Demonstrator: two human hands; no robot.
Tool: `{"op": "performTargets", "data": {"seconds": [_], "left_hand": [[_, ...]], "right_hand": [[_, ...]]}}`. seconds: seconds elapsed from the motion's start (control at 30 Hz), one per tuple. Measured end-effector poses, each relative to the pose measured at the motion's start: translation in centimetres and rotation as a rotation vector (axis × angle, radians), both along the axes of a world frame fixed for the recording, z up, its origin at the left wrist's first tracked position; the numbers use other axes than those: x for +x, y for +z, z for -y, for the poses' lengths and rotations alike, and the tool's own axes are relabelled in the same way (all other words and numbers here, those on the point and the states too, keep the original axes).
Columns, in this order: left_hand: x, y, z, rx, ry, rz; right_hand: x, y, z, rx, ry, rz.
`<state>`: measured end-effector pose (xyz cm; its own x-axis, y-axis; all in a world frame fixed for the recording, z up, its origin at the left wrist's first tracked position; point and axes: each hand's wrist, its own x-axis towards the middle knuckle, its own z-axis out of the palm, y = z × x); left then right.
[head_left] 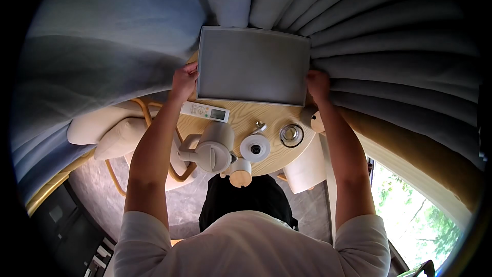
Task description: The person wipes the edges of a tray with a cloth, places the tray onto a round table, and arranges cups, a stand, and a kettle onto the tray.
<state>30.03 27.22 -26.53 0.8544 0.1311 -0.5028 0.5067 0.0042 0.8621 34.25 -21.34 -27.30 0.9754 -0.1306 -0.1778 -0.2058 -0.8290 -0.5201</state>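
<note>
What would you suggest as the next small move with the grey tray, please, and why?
I would probably settle the tray level at the far side of the table: the left hand and right hand hold opposite edges, and the remote lies close to its near edge.

Wooden table (279, 115), remote (205, 111), kettle (217, 137), canister (240, 169), glass dish (291, 135)

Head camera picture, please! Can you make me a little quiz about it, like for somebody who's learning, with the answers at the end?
1. What do the left hand and the right hand both hold?
2. True or false: the white remote has a screen.
3. Which is farthest to the person's right: A, the kettle; B, the remote; C, the round glass?

Key: 1. The grey tray, by opposite sides. 2. True. 3. C.
</note>
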Motion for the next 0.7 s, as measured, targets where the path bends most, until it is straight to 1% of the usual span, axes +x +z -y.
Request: {"op": "performTargets", "data": {"seconds": [0.07, 0.2, 0.27, 0.33, 0.4, 0.53, 0.63, 0.7], "left_hand": [[0.0, 0.7, 0.1, 0.029, -0.024, -0.007], [-0.5, 1.9, 0.7, 0.021, -0.016, 0.004], [-1.1, 2.3, 1.1, 0.078, -0.006, 0.0], [-1.6, 2.0, 1.1, 0.125, -0.012, 0.017], [-1.9, 1.4, 0.9, 0.161, -0.04, 0.053], [-2.2, 1.6, 0.7, 0.167, -0.059, 0.024], [-2.6, 1.2, 0.6, 0.207, -0.081, 0.016], [-2.7, 0.7, 0.1, 0.246, -0.133, 0.042]], "right_hand": [[0.0, -0.9, 0.3, 0.009, 0.03, 0.008], [-0.3, 0.0, -0.2, 0.064, -0.026, 0.017], [-0.6, 0.2, -0.3, 0.058, -0.039, 0.009], [-0.8, 0.0, -0.3, 0.011, -0.02, 0.006], [-1.2, 0.4, -0.6, 0.041, -0.051, 0.016], [-1.7, 0.5, -0.7, 0.064, -0.072, 0.003], [-2.1, 0.9, -0.7, 0.061, -0.037, -0.018], [-2.1, 1.1, -0.8, -0.024, -0.008, -0.044]]}}
